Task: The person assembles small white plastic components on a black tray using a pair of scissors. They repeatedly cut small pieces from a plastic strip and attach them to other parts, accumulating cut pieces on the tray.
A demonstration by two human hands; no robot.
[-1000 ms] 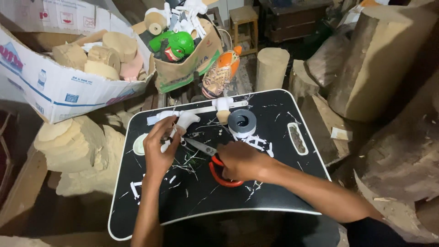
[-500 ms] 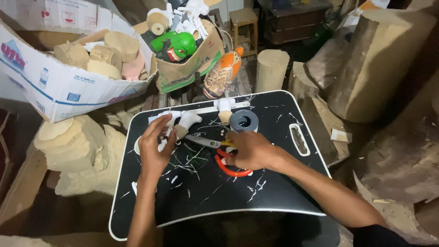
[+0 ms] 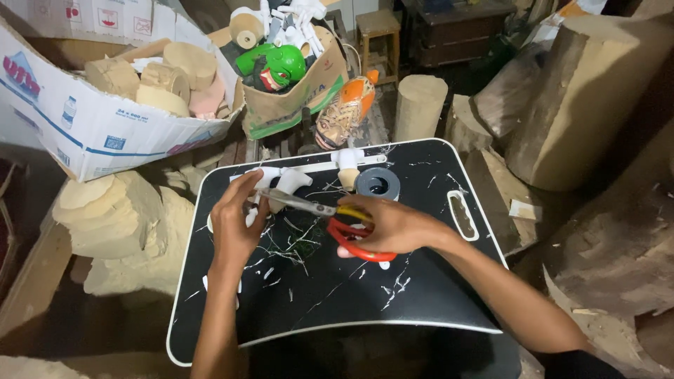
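My right hand (image 3: 393, 226) grips red-handled scissors (image 3: 351, 238), their blades pointing left toward my left hand (image 3: 237, 223). My left hand pinches a small white piece (image 3: 286, 184) at the blade tips. Both hands work over a black lap tray (image 3: 421, 295) strewn with thin white trimmings (image 3: 291, 247). A grey tape roll (image 3: 378, 184) and a small wooden peg with a white part (image 3: 347, 168) sit at the tray's far edge, just beyond my right hand.
A white cardboard box (image 3: 84, 133) of rough wooden blocks stands far left. A brown bag (image 3: 288, 105) holds a green toy head (image 3: 281, 67) and white parts. An orange patterned shoe form (image 3: 344, 112), log sections (image 3: 583, 91) and carved wood lumps (image 3: 112, 217) surround the tray.
Both hands have shifted slightly toward the tray's far edge. The scissors' blades have come in to the white piece that my left hand holds.
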